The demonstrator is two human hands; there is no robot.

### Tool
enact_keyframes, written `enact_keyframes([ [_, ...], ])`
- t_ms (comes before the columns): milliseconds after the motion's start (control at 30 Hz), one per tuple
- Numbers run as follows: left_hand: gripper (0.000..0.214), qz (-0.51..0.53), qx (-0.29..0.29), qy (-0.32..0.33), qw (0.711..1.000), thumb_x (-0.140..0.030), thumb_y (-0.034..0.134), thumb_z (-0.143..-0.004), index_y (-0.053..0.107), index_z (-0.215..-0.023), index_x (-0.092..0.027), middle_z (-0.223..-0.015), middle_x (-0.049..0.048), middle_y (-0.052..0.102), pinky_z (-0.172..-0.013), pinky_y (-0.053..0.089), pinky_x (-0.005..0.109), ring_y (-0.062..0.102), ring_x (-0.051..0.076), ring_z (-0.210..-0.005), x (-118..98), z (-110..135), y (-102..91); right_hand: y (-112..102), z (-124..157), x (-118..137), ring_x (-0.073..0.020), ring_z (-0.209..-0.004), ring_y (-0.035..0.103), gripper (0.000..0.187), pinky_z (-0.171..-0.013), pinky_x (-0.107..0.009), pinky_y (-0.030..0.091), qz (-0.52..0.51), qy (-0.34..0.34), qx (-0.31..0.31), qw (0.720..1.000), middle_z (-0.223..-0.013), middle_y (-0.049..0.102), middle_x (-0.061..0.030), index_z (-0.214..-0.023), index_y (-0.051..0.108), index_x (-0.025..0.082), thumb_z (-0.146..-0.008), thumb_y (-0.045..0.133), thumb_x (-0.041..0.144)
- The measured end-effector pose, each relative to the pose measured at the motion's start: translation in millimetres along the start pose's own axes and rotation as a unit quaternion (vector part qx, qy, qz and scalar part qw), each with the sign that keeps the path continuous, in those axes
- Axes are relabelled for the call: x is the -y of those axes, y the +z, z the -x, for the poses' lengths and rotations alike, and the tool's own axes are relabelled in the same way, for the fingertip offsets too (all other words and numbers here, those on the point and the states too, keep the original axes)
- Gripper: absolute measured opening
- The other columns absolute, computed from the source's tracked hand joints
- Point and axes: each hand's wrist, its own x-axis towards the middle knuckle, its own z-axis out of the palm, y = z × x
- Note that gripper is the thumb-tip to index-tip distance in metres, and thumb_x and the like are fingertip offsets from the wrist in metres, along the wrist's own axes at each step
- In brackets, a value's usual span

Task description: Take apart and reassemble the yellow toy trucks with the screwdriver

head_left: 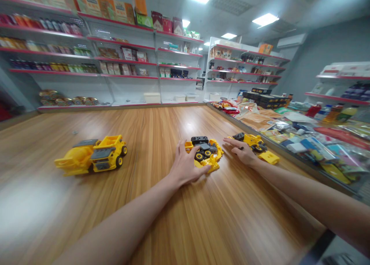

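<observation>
My left hand [186, 165] lies with fingers spread over the near left side of a cluster of yellow and black toy truck parts [206, 152]. Small black wheels and grey pieces show in that cluster. Just right of it, my right hand [243, 152] is low over the table with its fingers stretched out to the left. A small dark spot shows by its fingers; I cannot tell what it is. Behind that hand sits a second group of yellow and black toy vehicle parts [254, 141], with a loose yellow piece [269, 157] beside my wrist.
On the left of the wooden table [138, 203] stand a yellow toy dump truck [108, 152] and a yellow toy mixer truck [76, 159], touching or nearly so. Packaged goods [289, 130] fill a lower surface past the right edge. Stocked shelves [124, 58] line the back.
</observation>
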Motion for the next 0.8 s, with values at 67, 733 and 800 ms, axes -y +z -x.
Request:
enact_keyframes([
  [67, 0.072, 0.007, -0.005, 0.007, 1.000, -0.065, 0.068, -0.067, 0.059, -0.127, -0.026, -0.141, 0.0125, 0.029, -0.113, 0.030, 0.053, 0.028, 0.039, -0.137, -1.0, 0.3, -1.2, -5.7, 0.6, 9.5, -0.0258, -0.114, 0.058, 0.031, -0.097, -0.050, 0.046, 0.011, 0.007, -0.003, 1.000, -0.128, 0.059, -0.0099, -0.120, 0.060, 0.017, -0.095, 0.059, 0.034],
  [733, 0.032, 0.055, -0.201, 0.021, 0.978, -0.035, 0.066, -0.079, 0.058, -0.107, -0.021, -0.117, 0.0120, 0.052, -0.106, 0.034, 0.053, 0.046, 0.034, -0.120, -5.2, 0.9, -18.3, -88.1, 317.8, 125.3, -0.0276, -0.066, 0.069, 0.038, -0.058, -0.034, 0.047, 0.354, 0.393, 0.096, 0.843, -0.077, 0.073, -0.0086, -0.103, 0.071, 0.023, -0.080, 0.060, 0.051],
  [800, 0.032, 0.058, -0.206, 0.018, 0.977, -0.034, 0.065, -0.079, 0.057, -0.106, -0.021, -0.116, 0.0118, 0.052, -0.105, 0.034, 0.053, 0.046, 0.034, -0.119, -5.6, 1.6, -19.4, -78.8, 325.9, 122.2, -0.0301, -0.070, 0.071, 0.037, -0.059, -0.035, 0.050, 0.338, 0.412, 0.090, 0.841, -0.082, 0.075, -0.0095, -0.101, 0.072, 0.025, -0.075, 0.065, 0.052],
])
